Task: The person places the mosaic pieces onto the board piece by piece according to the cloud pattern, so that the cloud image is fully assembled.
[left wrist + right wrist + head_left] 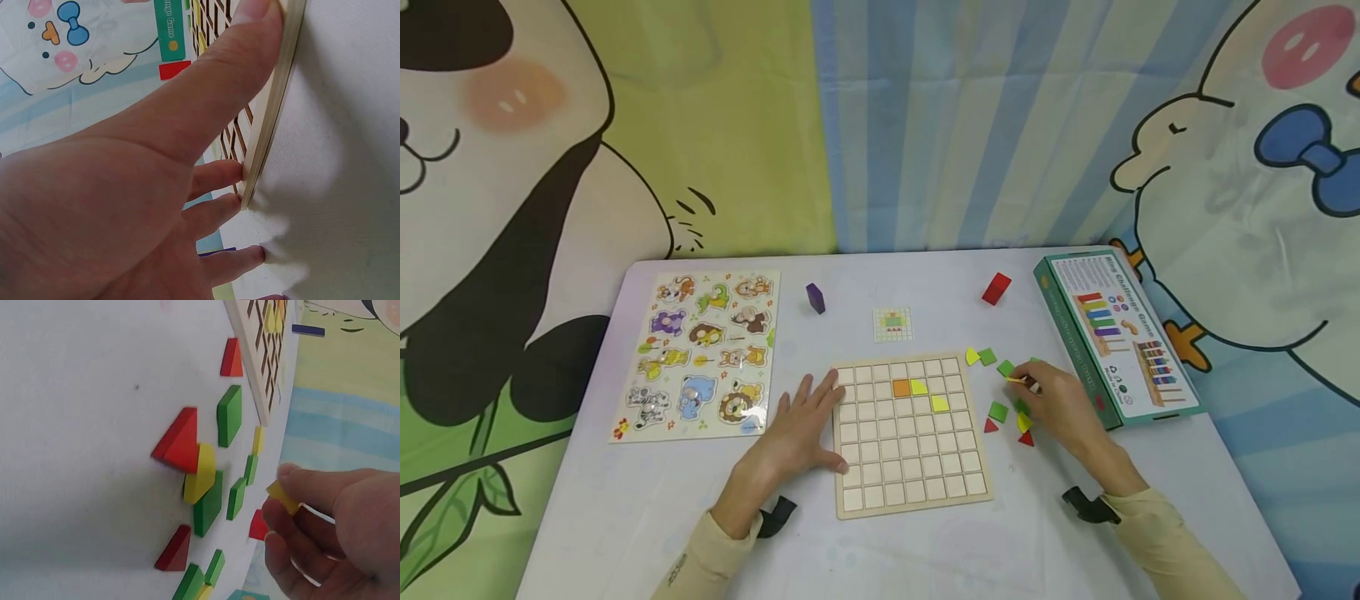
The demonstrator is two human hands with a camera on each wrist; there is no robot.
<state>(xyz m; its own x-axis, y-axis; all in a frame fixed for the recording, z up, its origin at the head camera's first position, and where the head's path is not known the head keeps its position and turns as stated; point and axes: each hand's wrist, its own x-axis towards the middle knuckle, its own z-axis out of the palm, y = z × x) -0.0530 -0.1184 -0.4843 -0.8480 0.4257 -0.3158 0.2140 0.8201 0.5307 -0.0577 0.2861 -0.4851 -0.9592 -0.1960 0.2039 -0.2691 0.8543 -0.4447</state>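
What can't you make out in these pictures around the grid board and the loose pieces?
- Head view: the small pattern card is too small to read its design.
- Head view: the right hand covers some loose pieces, so their count is uncertain.
- Left wrist view: the left hand hides most of the grid board.
- Right wrist view: the yellow piece in the grip is partly hidden by fingers; its shape is unclear.
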